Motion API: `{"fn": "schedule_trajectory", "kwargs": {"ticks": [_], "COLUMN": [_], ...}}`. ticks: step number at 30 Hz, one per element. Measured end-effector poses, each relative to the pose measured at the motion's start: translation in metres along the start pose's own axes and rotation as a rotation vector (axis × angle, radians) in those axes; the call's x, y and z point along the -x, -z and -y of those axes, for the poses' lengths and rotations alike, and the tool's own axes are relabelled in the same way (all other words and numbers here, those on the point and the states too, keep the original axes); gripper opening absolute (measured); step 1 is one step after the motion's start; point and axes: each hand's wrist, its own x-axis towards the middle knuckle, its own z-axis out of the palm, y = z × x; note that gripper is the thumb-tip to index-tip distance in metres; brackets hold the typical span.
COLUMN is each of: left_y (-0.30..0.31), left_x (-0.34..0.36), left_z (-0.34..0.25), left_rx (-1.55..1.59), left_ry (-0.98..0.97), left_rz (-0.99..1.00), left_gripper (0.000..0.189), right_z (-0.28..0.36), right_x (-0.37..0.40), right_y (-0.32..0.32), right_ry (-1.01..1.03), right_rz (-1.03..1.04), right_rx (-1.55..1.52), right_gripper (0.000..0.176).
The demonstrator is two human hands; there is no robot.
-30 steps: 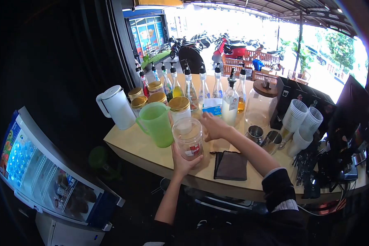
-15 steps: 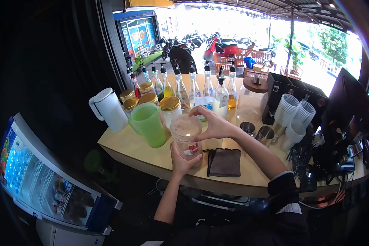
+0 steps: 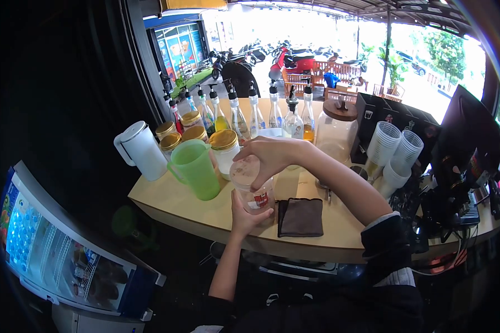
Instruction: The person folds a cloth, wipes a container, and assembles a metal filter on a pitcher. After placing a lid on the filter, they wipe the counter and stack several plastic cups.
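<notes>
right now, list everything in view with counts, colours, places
clear jar: 1, clear, centre
green jug: 1, green, counter left
white jug: 1, white, left
lidded jars: 5, gold tops, behind green jug
pump bottles: several, mixed colours, counter's back
big jar: 1, clear, brown lid, back
cup stacks: 3, whitish, right
black box: 1, black, behind cups
cloth: 1, brown, counter's front
counter: 1, tan, middle
fridge: 1, white, lower left
scooters: several, one red, outside
left hand: 1, bare, round clear jar
right hand: 1, bare, over its top
</notes>
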Motion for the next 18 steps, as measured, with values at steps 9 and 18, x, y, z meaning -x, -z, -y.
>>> {"fn": "schedule_trajectory", "kwargs": {"ticks": [9,18], "left_y": [-0.006,-0.004], "left_x": [0.002,0.004], "left_z": [-0.002,0.000], "left_rx": [0.011,0.012], "left_ry": [-0.009,-0.005], "left_rz": [-0.068,-0.070], "left_gripper": [0.087,0.087], "right_z": [0.036,0.010], "right_x": [-0.006,-0.004], "right_y": [-0.024,-0.016], "right_ry": [-0.483,0.030], "right_rz": [-0.160,-0.076], "right_rx": [0.429,0.211], "right_gripper": [0.090,0.077]}}
